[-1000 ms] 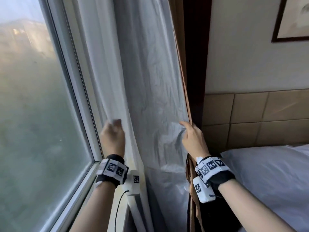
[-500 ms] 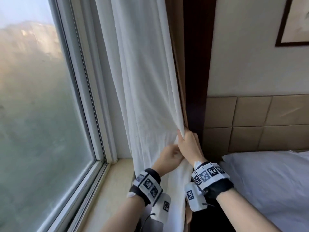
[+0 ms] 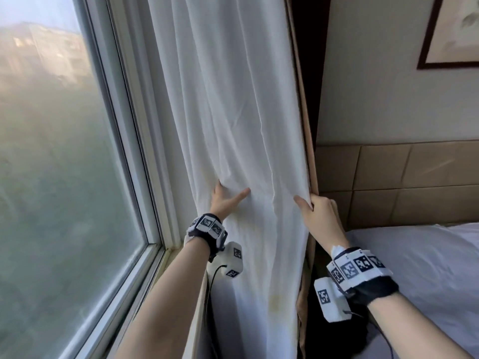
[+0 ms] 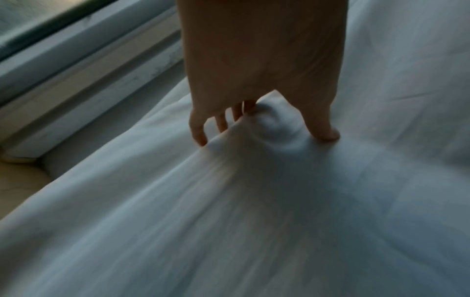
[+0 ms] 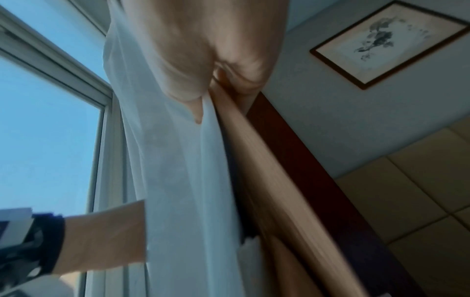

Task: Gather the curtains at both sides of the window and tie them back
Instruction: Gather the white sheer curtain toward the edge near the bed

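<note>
A white sheer curtain [image 3: 246,112] hangs beside the window, with a tan heavier curtain [image 3: 307,151] showing along its right edge. My left hand [image 3: 228,200] holds the sheer's left side: the thumb lies on the front and the fingers go behind the edge. In the left wrist view a fold of the white fabric [image 4: 229,221] bunches between thumb and fingers [image 4: 198,130]. My right hand [image 3: 313,206] grips the sheer's right edge together with the tan curtain. The right wrist view shows the thumb on the white cloth [image 5: 178,180] and the fingers round the tan curtain [image 5: 267,170].
The window glass [image 3: 64,177] and its white frame [image 3: 145,177] fill the left. A dark wood trim [image 3: 321,73] runs behind the curtains. To the right are a padded tan headboard [image 3: 401,182], a bed with white sheets [image 3: 414,275] and a framed picture [image 3: 453,35].
My left hand has left the right hand's side and moved left to the sheer's left edge, taking hold there. The right hand keeps its grip at the right edge.
</note>
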Tool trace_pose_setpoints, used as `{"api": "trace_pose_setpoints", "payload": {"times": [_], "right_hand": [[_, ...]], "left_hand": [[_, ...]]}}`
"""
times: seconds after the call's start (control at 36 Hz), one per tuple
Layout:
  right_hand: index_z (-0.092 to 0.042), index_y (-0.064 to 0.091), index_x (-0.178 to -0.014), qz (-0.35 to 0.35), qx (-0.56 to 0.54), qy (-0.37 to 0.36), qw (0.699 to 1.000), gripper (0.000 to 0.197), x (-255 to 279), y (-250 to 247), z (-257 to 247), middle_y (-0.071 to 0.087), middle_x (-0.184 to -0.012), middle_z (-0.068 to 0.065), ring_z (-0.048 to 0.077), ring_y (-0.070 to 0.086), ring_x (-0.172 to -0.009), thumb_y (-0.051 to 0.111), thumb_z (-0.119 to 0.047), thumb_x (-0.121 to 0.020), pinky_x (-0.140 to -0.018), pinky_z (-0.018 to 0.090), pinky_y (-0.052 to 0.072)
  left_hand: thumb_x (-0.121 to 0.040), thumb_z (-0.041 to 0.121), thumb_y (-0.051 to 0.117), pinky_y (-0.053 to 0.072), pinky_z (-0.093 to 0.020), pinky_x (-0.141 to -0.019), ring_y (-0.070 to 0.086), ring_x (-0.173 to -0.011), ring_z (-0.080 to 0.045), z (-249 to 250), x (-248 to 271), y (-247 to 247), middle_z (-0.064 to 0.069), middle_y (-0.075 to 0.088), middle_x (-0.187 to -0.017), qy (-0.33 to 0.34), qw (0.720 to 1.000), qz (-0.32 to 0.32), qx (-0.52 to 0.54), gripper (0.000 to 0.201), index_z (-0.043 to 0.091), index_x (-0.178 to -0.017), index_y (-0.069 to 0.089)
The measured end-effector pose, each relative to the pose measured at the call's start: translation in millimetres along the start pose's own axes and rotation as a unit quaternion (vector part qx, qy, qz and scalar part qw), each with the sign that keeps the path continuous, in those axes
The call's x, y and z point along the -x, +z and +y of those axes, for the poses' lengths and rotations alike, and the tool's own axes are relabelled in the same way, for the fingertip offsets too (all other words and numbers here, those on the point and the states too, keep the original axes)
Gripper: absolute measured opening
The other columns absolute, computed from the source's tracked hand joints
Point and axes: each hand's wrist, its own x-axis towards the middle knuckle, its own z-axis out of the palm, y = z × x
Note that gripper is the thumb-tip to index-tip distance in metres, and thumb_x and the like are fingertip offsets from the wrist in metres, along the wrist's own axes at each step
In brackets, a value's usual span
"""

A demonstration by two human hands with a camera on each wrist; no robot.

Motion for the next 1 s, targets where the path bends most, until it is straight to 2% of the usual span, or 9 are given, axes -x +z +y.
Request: {"api": "trace_pose_setpoints", "payload": {"times": [0.08, 0.19, 0.28, 0.39, 0.47, 0.56, 0.69, 0.83, 1.0], "right_hand": [[0.001, 0.065, -0.081, 0.021, 0.010, 0.013, 1.000, 0.026, 2.8, -3.5, 2.4, 0.066, -0.071, 0.009, 0.018, 0.057, -0.058, 0.058, -0.019, -0.094, -0.058, 0.025, 0.044], [0.003, 0.064, -0.101, 0.050, 0.057, 0.010, 0.997, 0.021, 3.9, -8.7, 11.0, 0.069, -0.084, 0.017, 0.030, 0.063, -0.070, 0.051, -0.012, -0.097, -0.064, 0.020, 0.042], [-0.003, 0.052, -0.130, 0.056, 0.083, 0.003, 0.995, 0.034, 2.7, -15.8, 15.8, 0.067, -0.098, 0.028, 0.043, 0.064, -0.089, 0.045, -0.007, -0.097, -0.077, 0.039, 0.054], [-0.022, 0.023, -0.149, 0.046, 0.109, 0.000, 0.993, 0.058, -0.3, -22.3, 17.6, 0.063, -0.092, 0.031, 0.044, 0.061, -0.079, 0.040, -0.005, -0.096, -0.071, 0.049, 0.053], [-0.049, 0.001, -0.147, 0.044, 0.125, -0.045, 0.990, 0.086, -0.2, -19.9, 13.6, 0.058, -0.076, 0.018, 0.035, 0.055, -0.064, 0.039, 0.004, -0.090, -0.067, 0.041, 0.052], [-0.067, -0.003, -0.137, 0.036, 0.152, -0.080, 0.984, 0.100, 3.7, -15.9, 3.9, 0.050, -0.085, 0.010, 0.032, 0.054, -0.070, 0.034, 0.011, -0.086, -0.068, 0.034, 0.045], [-0.053, 0.023, -0.144, -0.001, 0.214, -0.100, 0.972, 0.091, 5.4, -5.9, 5.7, 0.050, -0.124, 0.026, 0.045, 0.060, -0.088, 0.028, 0.014, -0.082, -0.079, 0.045, 0.053], [-0.024, 0.055, -0.133, 0.005, 0.198, -0.088, 0.976, 0.059, 7.5, 6.6, 1.8, 0.064, -0.099, 0.023, 0.043, 0.063, -0.083, 0.042, 0.007, -0.085, -0.072, 0.043, 0.054], [-0.028, 0.063, -0.123, -0.034, -0.143, 0.025, 0.989, 0.046, 14.0, 11.7, -7.9, 0.068, -0.118, -0.006, 0.012, 0.060, -0.114, 0.042, -0.007, -0.088, -0.100, 0.031, 0.047]], "left_hand": [[-0.079, 0.032, 0.077, 0.054, -0.030, -0.078, 0.064, -0.097, -0.023, 8.6, -0.2, 12.1, -0.003, 0.064, -0.102, 0.017, 0.997, 0.012, 0.073, 0.030, 0.019, -0.100, 0.058], [-0.081, 0.029, 0.074, 0.043, -0.024, -0.054, 0.054, -0.062, -0.015, 8.2, -1.5, 19.7, 0.004, 0.051, -0.066, 0.065, 0.994, 0.051, 0.064, 0.025, 0.015, -0.075, 0.054], [-0.072, 0.031, 0.074, 0.027, -0.026, -0.050, 0.033, -0.053, -0.014, 2.1, -2.4, 19.2, 0.004, 0.036, -0.053, 0.102, 0.988, 0.100, 0.061, 0.040, 0.016, -0.057, 0.041], [-0.073, 0.023, 0.075, 0.032, -0.028, -0.052, 0.037, -0.055, -0.016, -5.4, 5.0, 17.8, -0.001, 0.044, -0.057, 0.113, 0.983, 0.140, 0.048, 0.035, 0.005, -0.062, 0.048], [-0.077, 0.023, 0.072, 0.032, -0.025, -0.050, 0.038, -0.055, -0.015, -5.6, 23.8, 22.0, -0.006, 0.047, -0.060, 0.133, 0.972, 0.190, 0.032, 0.033, 0.000, -0.071, 0.050], [-0.084, 0.023, 0.066, 0.028, -0.020, -0.047, 0.035, -0.053, -0.013, -4.4, 47.4, 26.7, -0.002, 0.043, -0.058, 0.145, 0.959, 0.241, 0.000, 0.030, 0.002, -0.073, 0.048], [-0.089, 0.017, 0.057, 0.028, -0.033, -0.049, 0.029, -0.049, -0.016, -0.2, 70.1, 30.5, 0.002, 0.033, -0.054, 0.169, 0.953, 0.248, -0.035, 0.031, 0.007, -0.069, 0.036], [-0.086, 0.013, 0.057, 0.038, -0.039, -0.050, 0.042, -0.051, -0.024, 18.9, 104.4, 54.5, -0.002, 0.043, -0.055, 0.259, 0.947, 0.166, -0.089, 0.024, 0.007, -0.071, 0.041], [-0.086, 0.010, 0.060, 0.045, -0.021, -0.060, 0.055, -0.062, -0.003, 44.5, 115.9, 81.6, 0.003, 0.060, -0.069, 0.277, 0.961, 0.009, 0.017, 0.002, 0.010, -0.085, 0.059]]}}
